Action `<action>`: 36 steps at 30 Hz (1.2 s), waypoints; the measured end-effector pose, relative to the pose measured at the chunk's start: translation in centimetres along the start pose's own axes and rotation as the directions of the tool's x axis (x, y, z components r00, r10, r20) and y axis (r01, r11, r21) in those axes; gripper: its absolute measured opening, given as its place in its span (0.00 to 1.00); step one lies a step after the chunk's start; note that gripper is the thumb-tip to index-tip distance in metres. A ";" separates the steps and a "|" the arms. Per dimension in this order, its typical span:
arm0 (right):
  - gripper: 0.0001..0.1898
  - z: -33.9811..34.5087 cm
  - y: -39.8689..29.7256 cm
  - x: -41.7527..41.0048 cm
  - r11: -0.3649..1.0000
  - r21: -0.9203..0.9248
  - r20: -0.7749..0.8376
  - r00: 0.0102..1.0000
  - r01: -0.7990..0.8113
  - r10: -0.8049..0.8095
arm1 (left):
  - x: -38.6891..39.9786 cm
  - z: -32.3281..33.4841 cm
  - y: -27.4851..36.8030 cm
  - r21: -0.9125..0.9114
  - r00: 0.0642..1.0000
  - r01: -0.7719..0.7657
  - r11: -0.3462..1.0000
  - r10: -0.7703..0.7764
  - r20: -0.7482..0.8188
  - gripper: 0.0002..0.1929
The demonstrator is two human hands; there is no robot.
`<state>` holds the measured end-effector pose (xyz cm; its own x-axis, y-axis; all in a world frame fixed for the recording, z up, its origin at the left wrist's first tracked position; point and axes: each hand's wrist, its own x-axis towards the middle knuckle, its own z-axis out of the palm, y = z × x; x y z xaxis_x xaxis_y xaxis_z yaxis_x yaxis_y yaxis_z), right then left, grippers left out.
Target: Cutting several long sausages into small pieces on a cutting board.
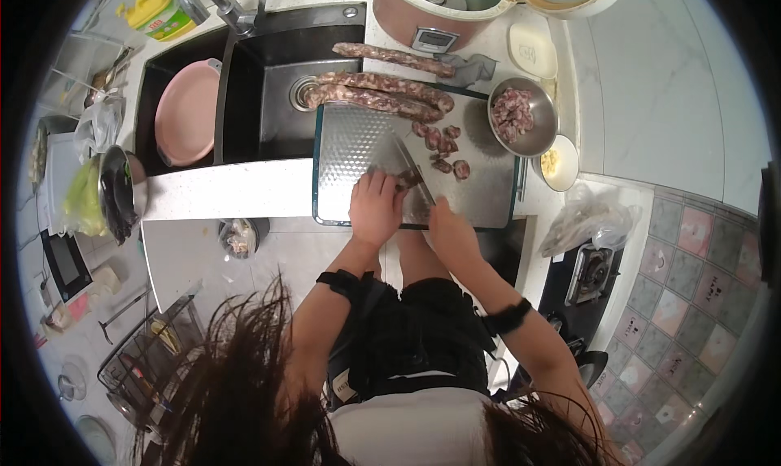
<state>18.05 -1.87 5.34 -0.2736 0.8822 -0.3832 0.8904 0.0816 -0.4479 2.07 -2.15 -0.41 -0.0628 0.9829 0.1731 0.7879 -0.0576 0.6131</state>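
Note:
My left hand [375, 205] rests on a metal cutting board [482, 191], its fingers holding a short piece of sausage [407, 179]. My right hand [453, 231] grips the handle of a kitchen knife [410, 155], whose blade stands at the right side of that piece. Several cut sausage pieces [434, 139] lie right of the blade. Across the board's back edge lie long cured sausages [378, 94], overhanging the sink, and another sausage [396, 58] lies behind them. At the board's back right corner is a steel bowl [549, 115] of chopped meat.
A double sink [293, 57] with a pink basin [189, 112] is at the left. A pink rice cooker [403, 14] stands behind, its lid raised. A small white bowl [567, 173] sits right of the board, and a gas stove [592, 274] is farther right.

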 end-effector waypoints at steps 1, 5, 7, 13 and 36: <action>0.09 -0.2 0.6 -1.4 0.997 -0.006 0.061 0.995 -0.081 0.081 | 0.0 -0.1 0.1 0.003 1.000 0.002 1.000 -0.002 -0.011 0.10; 0.12 0.6 1.7 -2.7 0.987 -0.109 0.130 0.983 -0.120 0.134 | 0.2 0.0 0.6 -0.003 0.999 0.032 0.999 -0.032 0.005 0.10; 0.10 0.4 0.2 0.0 0.998 -0.014 0.044 0.998 -0.054 0.055 | 0.5 0.0 0.6 0.008 0.999 0.021 1.000 -0.021 -0.026 0.10; 0.11 -1.5 0.2 -0.6 0.997 0.012 0.127 0.989 -0.078 0.075 | 0.4 0.0 -0.3 0.038 0.999 -0.025 0.999 0.026 -0.046 0.10; 0.10 -2.8 1.2 -0.8 0.989 0.048 -0.135 0.982 0.139 -0.132 | 0.2 -2.3 -1.1 0.131 0.993 -0.104 0.986 0.095 0.076 0.13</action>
<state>20.42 -1.17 7.40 -0.3368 0.9182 -0.2084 0.8250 0.1811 -0.5353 -0.21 -2.28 0.70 0.0589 0.9833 0.1719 0.8634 -0.1366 0.4856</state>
